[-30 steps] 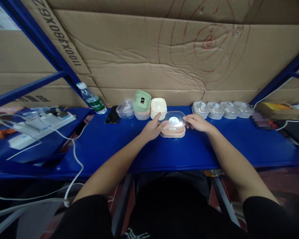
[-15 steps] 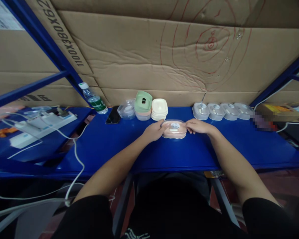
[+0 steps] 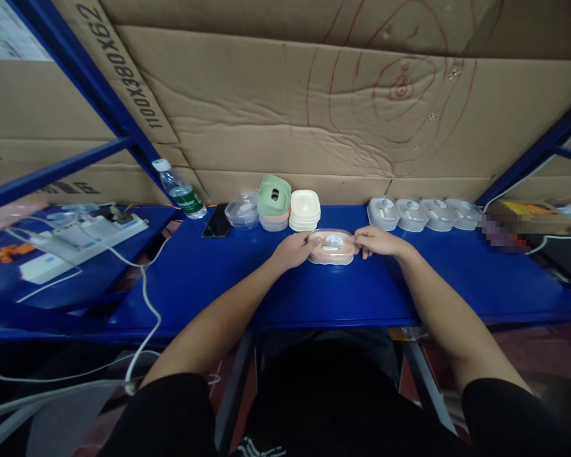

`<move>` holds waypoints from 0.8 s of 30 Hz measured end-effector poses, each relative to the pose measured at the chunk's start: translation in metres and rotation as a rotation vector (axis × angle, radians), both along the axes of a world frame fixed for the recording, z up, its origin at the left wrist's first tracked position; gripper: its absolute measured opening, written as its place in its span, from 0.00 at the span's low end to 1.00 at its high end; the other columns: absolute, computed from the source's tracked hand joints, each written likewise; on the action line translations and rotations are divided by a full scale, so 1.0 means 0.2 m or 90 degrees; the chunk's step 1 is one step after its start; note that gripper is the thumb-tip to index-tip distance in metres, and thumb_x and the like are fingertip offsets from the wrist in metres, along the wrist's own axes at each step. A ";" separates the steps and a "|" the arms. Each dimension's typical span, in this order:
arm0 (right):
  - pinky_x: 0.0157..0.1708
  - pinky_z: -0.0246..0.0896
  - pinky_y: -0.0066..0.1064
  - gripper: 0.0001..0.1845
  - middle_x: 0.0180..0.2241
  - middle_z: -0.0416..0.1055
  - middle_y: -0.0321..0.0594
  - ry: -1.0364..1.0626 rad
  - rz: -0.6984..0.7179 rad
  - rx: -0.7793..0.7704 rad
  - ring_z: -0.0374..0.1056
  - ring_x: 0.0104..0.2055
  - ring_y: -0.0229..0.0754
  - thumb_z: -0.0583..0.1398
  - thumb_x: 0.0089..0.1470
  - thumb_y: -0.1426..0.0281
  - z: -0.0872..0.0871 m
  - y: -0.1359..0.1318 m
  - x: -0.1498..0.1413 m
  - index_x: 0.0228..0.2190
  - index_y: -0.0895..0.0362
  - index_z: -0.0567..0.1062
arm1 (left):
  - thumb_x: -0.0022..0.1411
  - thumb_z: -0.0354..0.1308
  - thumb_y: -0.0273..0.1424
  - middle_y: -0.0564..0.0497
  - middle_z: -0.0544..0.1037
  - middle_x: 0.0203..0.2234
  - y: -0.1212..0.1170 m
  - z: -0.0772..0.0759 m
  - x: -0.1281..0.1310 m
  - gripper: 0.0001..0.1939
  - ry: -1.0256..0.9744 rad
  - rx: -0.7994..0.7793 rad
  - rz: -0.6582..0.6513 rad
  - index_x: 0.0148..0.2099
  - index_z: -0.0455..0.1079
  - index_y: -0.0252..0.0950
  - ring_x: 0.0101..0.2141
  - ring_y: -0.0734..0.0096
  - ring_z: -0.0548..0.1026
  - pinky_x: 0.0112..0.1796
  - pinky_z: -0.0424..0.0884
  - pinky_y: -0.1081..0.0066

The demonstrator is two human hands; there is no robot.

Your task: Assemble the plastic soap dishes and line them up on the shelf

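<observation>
A pink food container (image 3: 332,256) rests on the blue table in front of me. Its clear lid carries a round label and a small pale tab. My left hand (image 3: 291,249) grips the container's left side, thumb over the rim. At the right edge, my right hand (image 3: 377,242) has its fingers curled and pinched against the rim. The undersides of both grips are hidden. Just behind stand a stack of cream lids (image 3: 305,209) and green lids (image 3: 273,195) piled on other containers.
Clear lids (image 3: 242,211), a black phone (image 3: 217,221) and a water bottle (image 3: 185,195) stand back left. Several lidded clear containers (image 3: 412,216) line the back right. A white power strip (image 3: 83,246) with cables lies far left. Cardboard (image 3: 247,101) walls the back.
Both hands stay on the pink container, which sits very slightly further left. The right hand's fingers have shifted a little at the rim.
</observation>
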State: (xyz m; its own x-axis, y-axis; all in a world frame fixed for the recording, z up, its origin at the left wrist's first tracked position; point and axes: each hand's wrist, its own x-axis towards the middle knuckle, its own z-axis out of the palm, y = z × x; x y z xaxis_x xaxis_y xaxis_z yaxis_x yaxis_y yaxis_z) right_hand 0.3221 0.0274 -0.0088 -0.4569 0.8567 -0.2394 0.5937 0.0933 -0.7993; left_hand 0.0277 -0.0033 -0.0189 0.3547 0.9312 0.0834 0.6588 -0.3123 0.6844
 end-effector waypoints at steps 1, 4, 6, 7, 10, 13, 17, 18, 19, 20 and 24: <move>0.21 0.64 0.27 0.22 0.30 0.80 0.43 0.004 -0.003 0.000 0.73 0.22 0.36 0.61 0.61 0.51 0.00 0.00 0.00 0.27 0.56 0.74 | 0.70 0.47 0.53 0.45 0.83 0.38 0.00 0.00 0.00 0.29 0.005 0.001 0.009 0.50 0.77 0.35 0.39 0.59 0.79 0.40 0.71 0.65; 0.21 0.64 0.27 0.23 0.30 0.80 0.42 0.015 -0.009 0.001 0.72 0.21 0.36 0.61 0.61 0.49 -0.01 0.00 -0.01 0.27 0.56 0.74 | 0.70 0.46 0.54 0.46 0.82 0.37 0.01 -0.01 0.00 0.29 0.034 0.002 0.035 0.47 0.76 0.36 0.37 0.59 0.78 0.38 0.70 0.65; 0.21 0.64 0.28 0.24 0.30 0.80 0.42 0.019 -0.007 0.002 0.72 0.21 0.36 0.61 0.60 0.48 -0.02 0.00 -0.01 0.27 0.56 0.73 | 0.70 0.45 0.55 0.46 0.82 0.35 0.01 -0.01 0.00 0.28 0.050 0.004 0.039 0.45 0.75 0.37 0.36 0.59 0.77 0.37 0.69 0.64; 0.21 0.64 0.28 0.24 0.30 0.80 0.43 0.020 -0.006 0.002 0.72 0.21 0.36 0.61 0.60 0.48 -0.02 0.00 -0.01 0.27 0.56 0.73 | 0.71 0.45 0.54 0.47 0.81 0.35 0.01 -0.01 0.00 0.28 0.053 0.007 0.037 0.44 0.75 0.37 0.36 0.59 0.77 0.37 0.69 0.64; 0.23 0.65 0.29 0.26 0.30 0.80 0.44 0.007 0.006 0.012 0.72 0.22 0.38 0.60 0.60 0.46 -0.01 0.00 -0.01 0.27 0.56 0.73 | 0.72 0.44 0.54 0.47 0.82 0.36 0.00 0.00 0.00 0.28 0.059 0.019 0.026 0.43 0.75 0.38 0.37 0.59 0.78 0.38 0.69 0.64; 0.34 0.72 0.37 0.24 0.38 0.82 0.48 -0.030 -0.015 0.189 0.78 0.34 0.46 0.62 0.59 0.47 0.02 -0.02 -0.02 0.31 0.56 0.75 | 0.72 0.43 0.54 0.46 0.83 0.38 -0.01 0.01 -0.01 0.28 0.078 0.030 0.020 0.44 0.75 0.38 0.39 0.58 0.79 0.40 0.70 0.64; 0.62 0.63 0.52 0.23 0.65 0.68 0.49 -0.012 0.026 0.445 0.64 0.66 0.57 0.67 0.56 0.56 0.07 -0.06 -0.05 0.50 0.52 0.78 | 0.75 0.39 0.51 0.43 0.83 0.44 -0.01 0.01 -0.01 0.29 0.105 0.045 0.030 0.50 0.75 0.38 0.45 0.55 0.80 0.47 0.71 0.62; 0.65 0.58 0.54 0.26 0.67 0.65 0.47 0.005 0.080 0.428 0.61 0.69 0.56 0.68 0.55 0.57 0.07 -0.07 -0.06 0.54 0.51 0.78 | 0.76 0.38 0.50 0.42 0.83 0.46 -0.01 0.01 -0.01 0.29 0.108 0.045 0.037 0.53 0.74 0.38 0.48 0.55 0.80 0.49 0.70 0.61; 0.67 0.55 0.54 0.28 0.68 0.64 0.45 0.019 0.135 0.392 0.60 0.70 0.56 0.69 0.54 0.57 0.07 -0.08 -0.07 0.56 0.49 0.77 | 0.76 0.37 0.50 0.42 0.83 0.48 -0.01 0.00 -0.01 0.30 0.112 0.043 0.045 0.56 0.73 0.38 0.50 0.54 0.79 0.50 0.70 0.61; 0.69 0.53 0.54 0.31 0.68 0.65 0.44 0.029 0.179 0.354 0.60 0.70 0.55 0.70 0.52 0.58 0.07 -0.08 -0.07 0.57 0.48 0.77 | 0.76 0.36 0.50 0.41 0.82 0.50 -0.01 0.00 -0.01 0.31 0.117 0.039 0.052 0.58 0.72 0.38 0.51 0.53 0.79 0.52 0.70 0.60; 0.70 0.52 0.52 0.34 0.69 0.64 0.44 0.005 0.189 0.298 0.60 0.70 0.55 0.71 0.51 0.58 0.07 -0.07 -0.05 0.60 0.48 0.76 | 0.73 0.38 0.56 0.39 0.81 0.52 -0.01 0.02 -0.02 0.37 0.150 0.025 0.091 0.66 0.68 0.36 0.55 0.46 0.77 0.53 0.69 0.56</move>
State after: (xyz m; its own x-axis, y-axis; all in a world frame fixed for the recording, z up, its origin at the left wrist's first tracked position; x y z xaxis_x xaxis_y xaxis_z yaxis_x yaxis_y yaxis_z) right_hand 0.3117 0.0132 0.0042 -0.6949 0.7052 0.1409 0.4822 0.6023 -0.6362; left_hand 0.0237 -0.0060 -0.0141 0.2344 0.9708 0.0509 0.8378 -0.2282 0.4960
